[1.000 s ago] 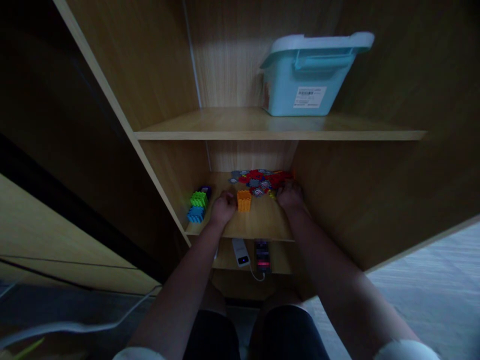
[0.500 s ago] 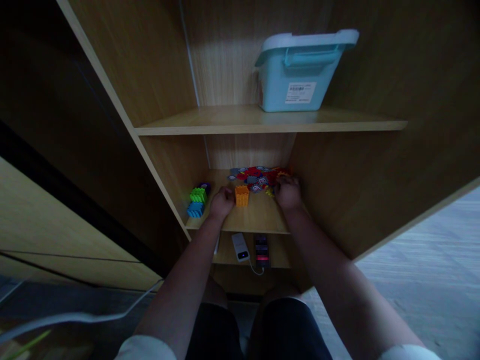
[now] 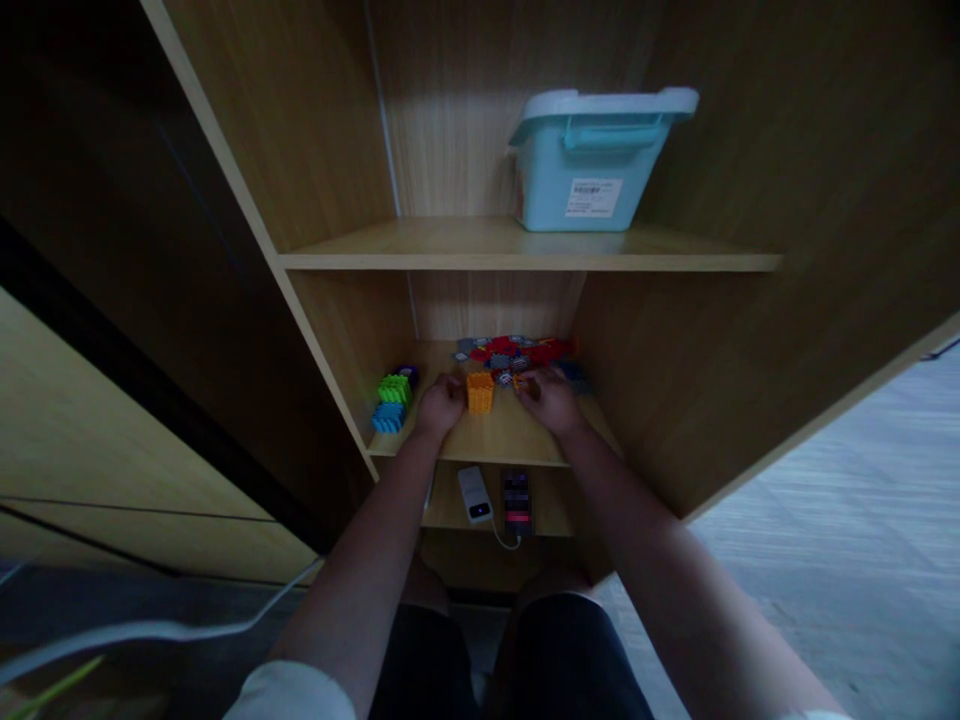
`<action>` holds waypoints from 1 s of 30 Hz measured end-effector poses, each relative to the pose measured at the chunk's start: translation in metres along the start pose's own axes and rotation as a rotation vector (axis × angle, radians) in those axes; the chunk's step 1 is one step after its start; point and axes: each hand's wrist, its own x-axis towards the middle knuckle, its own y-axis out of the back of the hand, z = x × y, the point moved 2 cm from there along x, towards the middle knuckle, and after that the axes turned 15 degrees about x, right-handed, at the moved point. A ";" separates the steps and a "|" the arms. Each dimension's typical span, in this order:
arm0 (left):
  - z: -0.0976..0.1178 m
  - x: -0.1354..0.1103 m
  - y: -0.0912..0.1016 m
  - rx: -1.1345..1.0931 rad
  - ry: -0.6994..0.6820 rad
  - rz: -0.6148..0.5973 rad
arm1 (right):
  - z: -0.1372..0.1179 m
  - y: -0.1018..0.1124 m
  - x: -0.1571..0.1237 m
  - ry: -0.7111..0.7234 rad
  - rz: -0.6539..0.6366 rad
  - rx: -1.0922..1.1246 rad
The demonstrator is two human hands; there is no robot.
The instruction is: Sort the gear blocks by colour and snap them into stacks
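Observation:
An orange open-topped box of ribbed pieces (image 3: 480,393) stands upright on the middle shelf. Just left of it, my left hand (image 3: 441,404) rests with its fingers curled; what they hold, if anything, is hidden. To the right of the box, my right hand (image 3: 553,402) pinches a small orange toy piece (image 3: 516,382) between its fingertips. Behind both hands spreads a pile of red, grey and blue toy pieces (image 3: 506,352), partly covered by my right hand. At the shelf's left side sit a green block (image 3: 394,389), a blue block (image 3: 389,417) and a dark purple one (image 3: 408,373).
A light blue lidded bin (image 3: 589,165) stands on the upper shelf (image 3: 450,250), above my hands. On the lower shelf lie a white power bank (image 3: 475,494) and a phone (image 3: 517,502), joined by a cable. Cabinet walls close in both sides.
My right hand has moved left from the pile's right end towards the orange box, with a small orange piece now in its fingertips. My left hand stays beside the box.

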 end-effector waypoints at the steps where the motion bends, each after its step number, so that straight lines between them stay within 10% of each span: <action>1: 0.000 0.000 0.000 -0.005 -0.002 0.009 | 0.001 -0.001 -0.001 -0.010 -0.006 -0.021; 12: -0.001 0.000 -0.001 -0.015 0.003 0.037 | 0.008 -0.007 -0.001 -0.133 -0.058 -0.110; 22: 0.001 -0.001 0.001 -0.011 -0.003 0.040 | 0.010 0.016 -0.003 -0.415 0.311 0.047; 30: 0.004 -0.002 0.004 0.030 0.017 0.030 | 0.015 0.018 -0.002 -0.493 0.358 0.137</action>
